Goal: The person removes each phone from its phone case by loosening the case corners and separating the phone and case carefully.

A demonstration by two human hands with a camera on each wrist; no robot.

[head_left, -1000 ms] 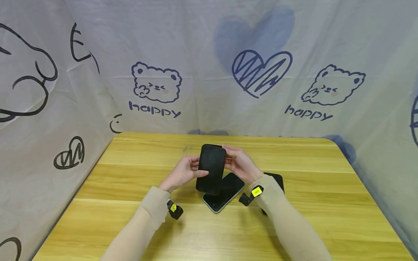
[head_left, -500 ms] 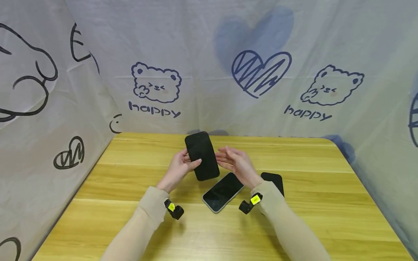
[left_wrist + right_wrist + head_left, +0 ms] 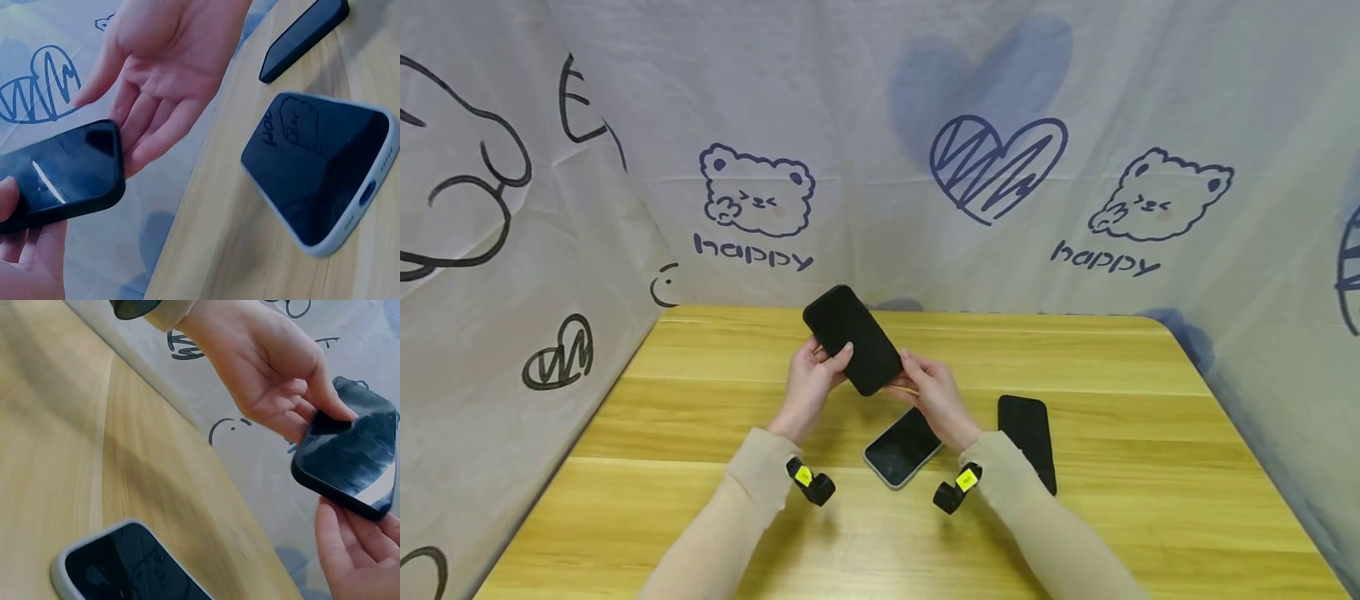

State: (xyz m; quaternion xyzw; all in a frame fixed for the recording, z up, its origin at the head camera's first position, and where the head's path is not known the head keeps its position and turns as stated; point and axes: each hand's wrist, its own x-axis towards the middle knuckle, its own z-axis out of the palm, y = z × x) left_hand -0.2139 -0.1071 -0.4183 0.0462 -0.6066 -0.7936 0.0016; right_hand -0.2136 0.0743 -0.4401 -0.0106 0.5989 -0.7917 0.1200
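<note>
A black smartphone [image 3: 859, 346] is held up, tilted, above the far middle of the table. My left hand [image 3: 808, 383] grips it, thumb across the front and fingers behind, as the right wrist view also shows. At the phone's lower right end is my right hand [image 3: 936, 396]. Its fingers are extended and touch or nearly touch the end, while in the left wrist view the right thumb [image 3: 94, 90] stands apart from the screen. Below lies a light-edged smartphone [image 3: 898, 454], partly covered by my right hand. Another black smartphone [image 3: 1028, 437] lies to its right, partly hidden by the sleeve.
The wooden table [image 3: 700, 400] has a light yellow grain. White cloth [image 3: 865, 167] with drawn bears and hearts hangs behind it and along both sides. Each wrist carries a small black camera [image 3: 951, 497] on a strap.
The held phone has moved up and left and turned, its top leaning left. My right hand came off its right edge, then returned near its lower end. The lying phones have not moved.
</note>
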